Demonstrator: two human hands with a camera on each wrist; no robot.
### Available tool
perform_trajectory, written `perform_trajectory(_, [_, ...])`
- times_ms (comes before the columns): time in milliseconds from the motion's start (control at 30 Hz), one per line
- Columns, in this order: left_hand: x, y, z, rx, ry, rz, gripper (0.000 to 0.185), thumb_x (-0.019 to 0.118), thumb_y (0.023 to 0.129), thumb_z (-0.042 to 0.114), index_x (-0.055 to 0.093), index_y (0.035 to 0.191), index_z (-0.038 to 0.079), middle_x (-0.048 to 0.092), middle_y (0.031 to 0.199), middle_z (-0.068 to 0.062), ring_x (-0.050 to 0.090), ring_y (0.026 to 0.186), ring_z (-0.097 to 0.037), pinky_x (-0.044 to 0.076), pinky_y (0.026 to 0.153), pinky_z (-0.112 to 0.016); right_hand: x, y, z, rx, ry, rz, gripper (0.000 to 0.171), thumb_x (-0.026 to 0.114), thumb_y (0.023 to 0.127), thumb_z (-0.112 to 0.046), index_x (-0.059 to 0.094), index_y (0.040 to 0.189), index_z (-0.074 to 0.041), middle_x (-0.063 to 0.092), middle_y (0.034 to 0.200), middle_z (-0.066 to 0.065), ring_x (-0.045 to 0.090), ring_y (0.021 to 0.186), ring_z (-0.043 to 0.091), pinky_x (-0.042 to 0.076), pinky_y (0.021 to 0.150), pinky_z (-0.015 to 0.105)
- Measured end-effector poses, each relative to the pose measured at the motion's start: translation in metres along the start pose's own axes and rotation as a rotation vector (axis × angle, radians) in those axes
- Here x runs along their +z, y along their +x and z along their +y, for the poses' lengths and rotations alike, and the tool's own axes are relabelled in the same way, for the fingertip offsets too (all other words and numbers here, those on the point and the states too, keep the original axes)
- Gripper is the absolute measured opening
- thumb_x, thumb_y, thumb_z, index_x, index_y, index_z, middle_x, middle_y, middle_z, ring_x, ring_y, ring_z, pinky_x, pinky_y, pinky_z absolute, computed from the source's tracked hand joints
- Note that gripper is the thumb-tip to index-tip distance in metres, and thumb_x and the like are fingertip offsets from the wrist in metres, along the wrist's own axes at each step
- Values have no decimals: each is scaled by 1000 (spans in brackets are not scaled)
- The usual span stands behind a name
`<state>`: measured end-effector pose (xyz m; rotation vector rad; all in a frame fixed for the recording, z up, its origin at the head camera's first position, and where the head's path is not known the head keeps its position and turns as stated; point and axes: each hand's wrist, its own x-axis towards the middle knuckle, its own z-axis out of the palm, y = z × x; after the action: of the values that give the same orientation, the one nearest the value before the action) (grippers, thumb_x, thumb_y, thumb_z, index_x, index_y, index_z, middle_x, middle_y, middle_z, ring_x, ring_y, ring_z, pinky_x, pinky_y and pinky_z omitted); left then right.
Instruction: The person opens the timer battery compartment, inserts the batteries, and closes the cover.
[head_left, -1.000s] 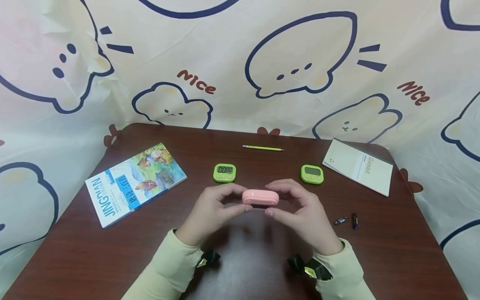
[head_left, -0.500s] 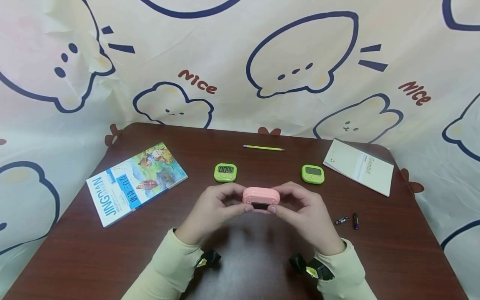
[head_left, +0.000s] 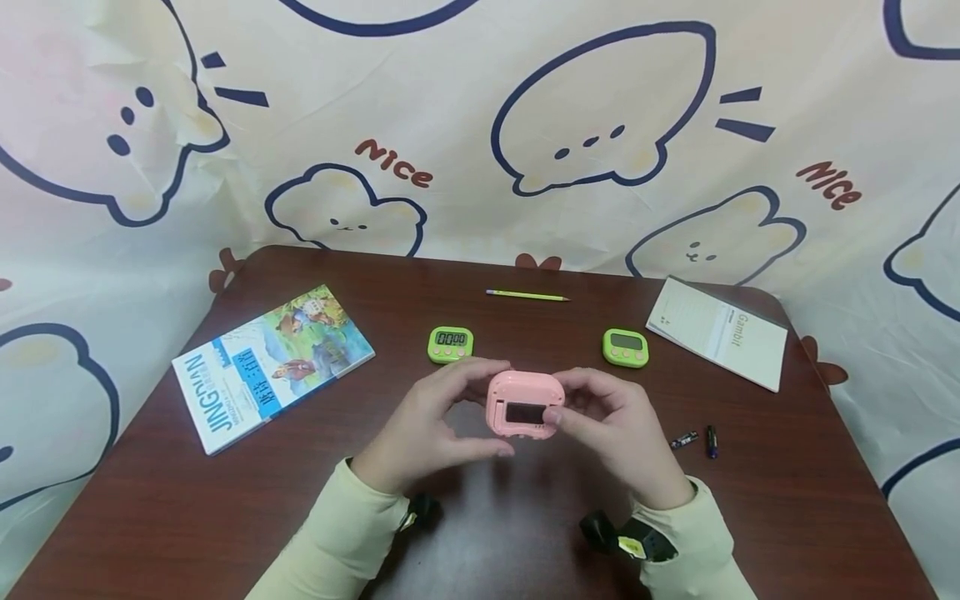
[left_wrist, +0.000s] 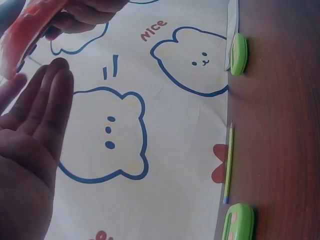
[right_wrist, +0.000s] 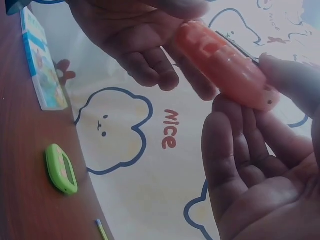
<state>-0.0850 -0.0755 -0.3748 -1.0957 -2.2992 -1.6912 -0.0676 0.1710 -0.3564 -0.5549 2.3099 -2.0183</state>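
Note:
A pink timer [head_left: 527, 388], rounded and with a dark rectangle on the face toward me, is tilted up above the table in the head view. My right hand [head_left: 624, 437] pinches its right side, thumb on the front over the dark rectangle's edge and fingers behind. To its left, my left hand [head_left: 431, 423] has the thumb away below the case and the index finger close to its upper left corner. In the left wrist view, the left hand's fingers [left_wrist: 55, 95] are extended. The right wrist view has the pink timer [right_wrist: 227, 65] from its side, with small bumps along it.
Two green timers [head_left: 450, 343] stand beyond the hands, left and right. A pencil [head_left: 528, 295] lies farther back. A book [head_left: 273, 367] is at left, a notepad [head_left: 717, 332] at right. Two small batteries [head_left: 711, 442] lie on the brown table [head_left: 480, 533] beside my right hand.
The pink timer has tipped up, bringing its dark-rectangle face toward me. My left thumb has come off it and dropped lower; my right thumb now presses its front.

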Motion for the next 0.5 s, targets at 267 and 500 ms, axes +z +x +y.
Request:
perform_trajectory(267, [2,0,5,66,71,13,85,93,71,17,50,144,12,58,137,-4,60,116,-16,57,92,-31,-2,0,0,125,56,-30,26,72,91,-2,68,116,4,71,103,13,67,82,20,59,72,29])
perform_trajectory(500, [4,1,4,75,48,12,76,92,73,14,55,139,12,60,134,-7,60,119,-17,57,93,-32,-3,1,2,146,107,-95,30,67,95,-4,64,123,3,71,106,11,68,86,20,60,76,31])
